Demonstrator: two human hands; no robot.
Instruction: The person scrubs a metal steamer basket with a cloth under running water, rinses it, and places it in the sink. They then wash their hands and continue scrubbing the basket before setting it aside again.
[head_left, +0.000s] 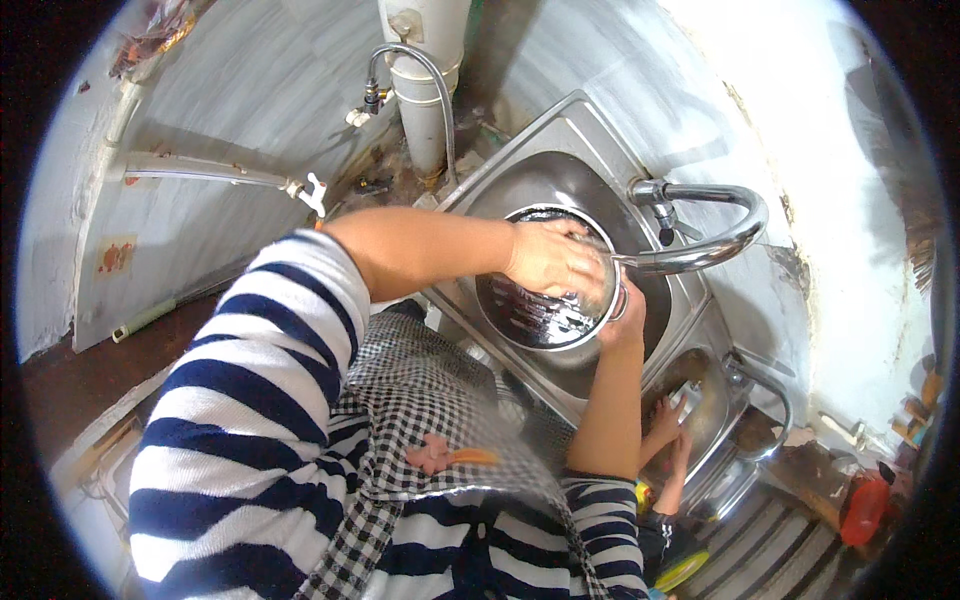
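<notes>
A round dark pot with a pale rim (517, 346) is held tilted over the steel sink basin (559, 169), its inside wet and shiny. My left hand (559, 259) reaches into it, palm down, with the fingers against the inner side; whether something lies under them cannot be told. At the pot's right side my right hand (628, 307) grips the rim near a small metal loop handle (619, 304). A curved chrome faucet (720, 259) ends just above my left fingers, and water seems to run there.
Another person's hands (671, 420) hold a light object in a second sink (705, 375) at the lower right, close to my right forearm. A second faucet (784, 416) arches there. Behind my basin stand a thick white pipe (424, 97) and a thin curved tap (442, 82). A white valve (315, 195) juts from the left wall.
</notes>
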